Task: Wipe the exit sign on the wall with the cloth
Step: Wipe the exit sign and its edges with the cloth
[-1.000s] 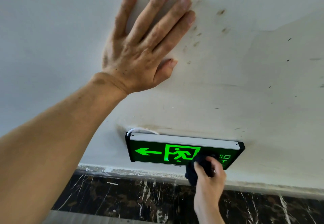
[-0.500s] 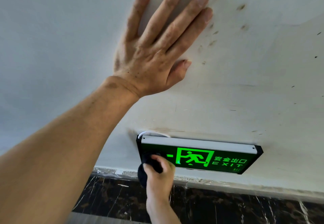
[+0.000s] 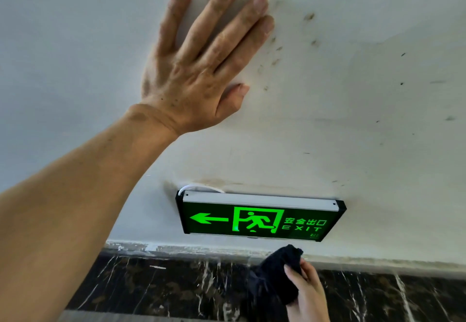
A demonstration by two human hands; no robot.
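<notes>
The exit sign [image 3: 259,221] is a black box with a green arrow, running figure and EXIT lettering, mounted low on the white wall [image 3: 353,120] under a silver top strip. My right hand [image 3: 306,294] holds a dark cloth [image 3: 274,279] bunched in its fingers, just below the sign's lower edge and apart from it. My left hand [image 3: 201,62] lies flat on the wall above the sign, fingers spread, holding nothing.
Dark smudges [image 3: 277,52] speckle the wall right of my left hand. A white cable [image 3: 201,188] loops out behind the sign's top left corner. Below runs a black marble skirting [image 3: 164,286] with white veins.
My right hand swept the cloth from the sign's right part to its left end, then dropped off the face to below the sign. The whole sign face now shows uncovered.
</notes>
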